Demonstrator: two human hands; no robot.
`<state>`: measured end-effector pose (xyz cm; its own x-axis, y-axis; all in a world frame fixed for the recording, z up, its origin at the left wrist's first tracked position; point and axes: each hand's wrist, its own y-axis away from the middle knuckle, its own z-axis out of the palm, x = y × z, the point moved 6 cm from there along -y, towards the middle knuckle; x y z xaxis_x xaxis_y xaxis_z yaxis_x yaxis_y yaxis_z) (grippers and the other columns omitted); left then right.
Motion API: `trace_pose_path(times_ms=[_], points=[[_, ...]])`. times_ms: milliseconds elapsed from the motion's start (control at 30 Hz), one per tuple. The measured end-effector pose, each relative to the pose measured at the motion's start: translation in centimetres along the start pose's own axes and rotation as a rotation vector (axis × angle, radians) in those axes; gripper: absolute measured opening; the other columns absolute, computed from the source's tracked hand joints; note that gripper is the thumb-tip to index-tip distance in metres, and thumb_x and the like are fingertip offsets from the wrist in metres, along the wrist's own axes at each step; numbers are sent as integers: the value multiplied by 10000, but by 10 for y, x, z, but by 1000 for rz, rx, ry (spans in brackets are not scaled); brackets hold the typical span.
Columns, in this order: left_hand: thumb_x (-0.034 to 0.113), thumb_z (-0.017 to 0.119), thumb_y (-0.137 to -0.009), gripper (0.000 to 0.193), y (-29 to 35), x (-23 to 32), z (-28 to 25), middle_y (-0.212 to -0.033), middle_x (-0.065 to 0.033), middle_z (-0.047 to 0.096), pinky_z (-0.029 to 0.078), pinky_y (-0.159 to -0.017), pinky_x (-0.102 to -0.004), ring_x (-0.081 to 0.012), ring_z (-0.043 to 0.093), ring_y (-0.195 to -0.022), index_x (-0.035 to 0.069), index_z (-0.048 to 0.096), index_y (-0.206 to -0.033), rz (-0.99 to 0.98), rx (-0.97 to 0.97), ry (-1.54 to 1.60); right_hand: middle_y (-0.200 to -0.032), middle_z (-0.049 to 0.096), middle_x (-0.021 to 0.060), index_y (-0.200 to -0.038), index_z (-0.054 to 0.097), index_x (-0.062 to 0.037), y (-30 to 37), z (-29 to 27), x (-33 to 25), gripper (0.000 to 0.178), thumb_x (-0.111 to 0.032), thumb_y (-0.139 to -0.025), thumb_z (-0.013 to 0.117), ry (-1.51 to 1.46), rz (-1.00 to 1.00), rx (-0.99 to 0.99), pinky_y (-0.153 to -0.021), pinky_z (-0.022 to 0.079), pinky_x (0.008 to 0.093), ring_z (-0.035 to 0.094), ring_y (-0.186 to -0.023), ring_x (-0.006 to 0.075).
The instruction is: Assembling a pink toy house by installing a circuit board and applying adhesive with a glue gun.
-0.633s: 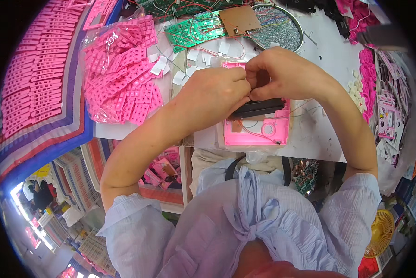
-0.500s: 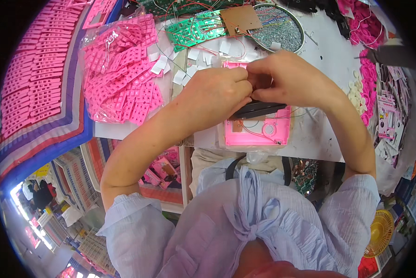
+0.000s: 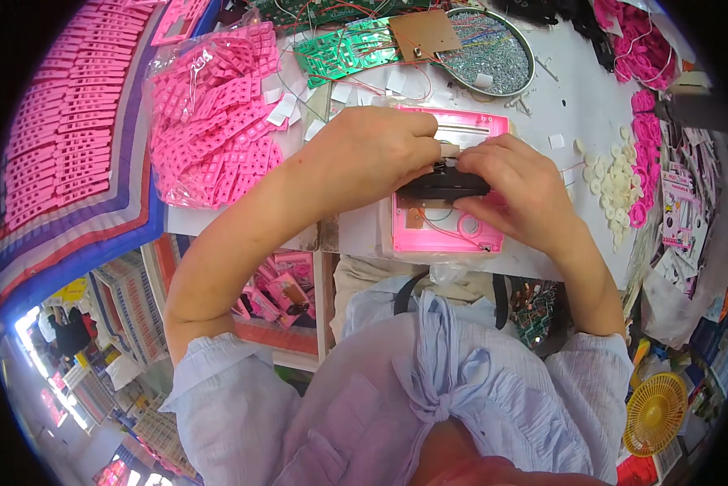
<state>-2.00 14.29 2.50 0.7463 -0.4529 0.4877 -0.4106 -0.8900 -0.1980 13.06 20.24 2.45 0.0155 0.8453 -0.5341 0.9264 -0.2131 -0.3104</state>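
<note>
A black plastic part point(image 3: 441, 186), long and blocky, sits over the middle of an open pink plastic casing point(image 3: 453, 240). My left hand point(image 3: 380, 158) is closed at the part's left end, its fingertips pressed together by the far edge. Around the right end bends my right hand point(image 3: 522, 190), fingers on top and thumb at the near side. A small pale piece point(image 3: 450, 151) shows between the fingertips; what it is I cannot make out. Thin wires and a round ring moulding point(image 3: 468, 224) are visible in the casing's near half.
Left of the casing lies a clear bag of pink keypad pieces point(image 3: 218, 121). Green circuit boards point(image 3: 347, 53) with red wires and a round tray of small screws point(image 3: 493, 61) are at the back. White discs point(image 3: 611, 182) and pink parts point(image 3: 646, 154) lie on the right.
My right hand has come down from above the black part and now bends round its right end. The black part lies more level and slightly further left. My left hand has hardly moved.
</note>
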Motion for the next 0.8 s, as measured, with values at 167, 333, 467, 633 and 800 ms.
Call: trace_pose_path(times_ms=[167,333,467,633,800], points=[[127,713,-840,186,1,-2,0,-831,-80,579,510,-628,-415,-292,627,-740,71,710,-1017,25,-56,-50,-1060,637,56,-1104,624,-102,-8,6,-5,421,-143,-719,788,40,19,-81,-779,547,384,601,-976,281],[107,694,-865,183,11,2,4,-860,-87,607,519,-642,-401,-303,633,-762,53,715,-1038,-116,-20,24,-1113,611,32,-1137,611,-127,-10,8,-9,418,-131,-749,768,99,72,-185,-782,562,374,572,-1037,274],[111,695,-880,137,20,-9,7,-829,-95,659,509,-623,-345,-233,648,-707,18,724,-977,-331,77,262,-1125,601,29,-1142,606,-126,-11,9,-11,414,-117,-759,762,118,103,-217,-765,569,369,568,-1050,274],[155,724,-871,178,14,-26,18,-740,-105,684,489,-608,-295,-138,619,-643,-21,718,-898,-561,14,494,-1118,598,41,-1157,607,-120,-12,9,-13,429,-116,-758,763,138,84,-198,-749,574,363,570,-1051,268],[169,735,-848,200,7,-33,18,-725,-76,671,486,-606,-286,-119,602,-645,-26,709,-885,-542,-60,470,-1111,599,54,-1173,608,-99,-13,9,-16,414,-123,-779,733,164,93,-199,-762,569,367,577,-1049,263]])
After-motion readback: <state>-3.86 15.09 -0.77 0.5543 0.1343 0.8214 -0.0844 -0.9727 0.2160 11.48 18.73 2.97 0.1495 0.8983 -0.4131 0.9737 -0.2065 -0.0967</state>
